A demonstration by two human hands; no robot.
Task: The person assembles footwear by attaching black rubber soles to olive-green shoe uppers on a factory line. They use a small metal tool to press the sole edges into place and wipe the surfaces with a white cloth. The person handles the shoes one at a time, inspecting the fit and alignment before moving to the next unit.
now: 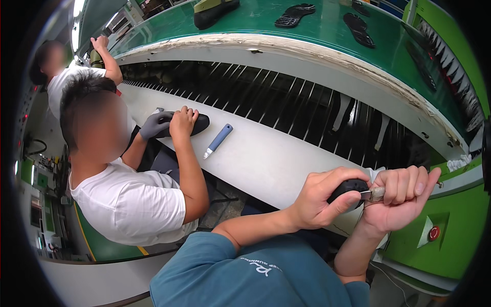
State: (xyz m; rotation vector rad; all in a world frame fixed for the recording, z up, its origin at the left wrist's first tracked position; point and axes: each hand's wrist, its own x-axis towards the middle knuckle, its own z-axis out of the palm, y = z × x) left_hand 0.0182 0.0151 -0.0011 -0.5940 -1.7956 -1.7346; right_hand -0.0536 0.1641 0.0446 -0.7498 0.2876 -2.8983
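Note:
My left hand [323, 198] is wrapped round a black, rounded piece [343, 189] that looks like the end of a shoe sole; most of it is hidden by my fingers. In my right hand [399, 197] is a small knife [377, 194] with a pale, wrapped-looking handle. Its short metal blade points left and meets the edge of the black piece. Both hands are close together above the right end of the white bench [266, 166].
At my left, a seated co-worker [128, 199] holds a black shoe-like piece [200, 124], one hand gloved in grey. A blue-handled knife [219, 140] lies on the bench. Beyond metal bars, black soles [295, 16] rest on a green belt [322, 30]. A red button [434, 234] sits at right.

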